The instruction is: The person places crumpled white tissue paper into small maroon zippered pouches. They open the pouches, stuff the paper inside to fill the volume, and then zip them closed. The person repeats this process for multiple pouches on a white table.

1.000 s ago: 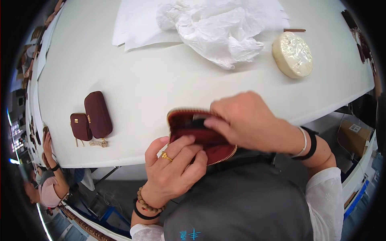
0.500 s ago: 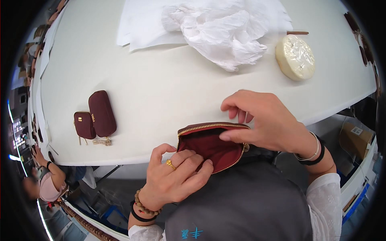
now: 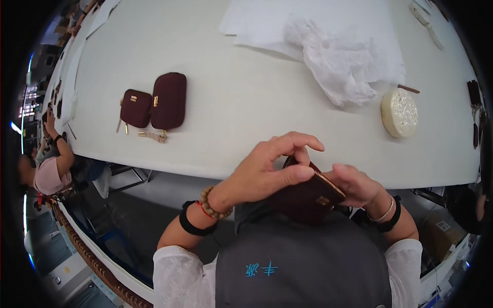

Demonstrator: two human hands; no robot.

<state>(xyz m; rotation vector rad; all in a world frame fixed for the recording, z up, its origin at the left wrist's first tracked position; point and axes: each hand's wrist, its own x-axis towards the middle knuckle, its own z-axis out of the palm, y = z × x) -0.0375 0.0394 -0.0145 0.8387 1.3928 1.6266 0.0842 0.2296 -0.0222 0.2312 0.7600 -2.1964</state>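
Note:
A dark maroon zip pouch [image 3: 303, 199] is held tilted above my lap, just off the table's near edge. Its gold zipper runs along the upper rim, and small gold lettering shows on the side facing me. My left hand [image 3: 269, 172] grips the upper left part, thumb near the zipper and fingers bent over the top. At the zipper's right end, my right hand [image 3: 359, 187] holds the pouch from the far side, its fingers partly hidden behind it. The inside of the pouch is out of sight.
Two maroon pouches, a small one [image 3: 136, 108] and a taller one [image 3: 169, 101], lie at the left with a tan tassel [image 3: 153, 135]. Crumpled white tissue [image 3: 339, 61], a wrapped cream roll [image 3: 399, 114] and a brown strip [image 3: 409, 89] lie farther back. Another person [image 3: 54, 172] sits far left.
The pouch has turned from mouth facing me to its outer side facing me. My left hand moved up and right to its top; my right hand left the mouth for the far side.

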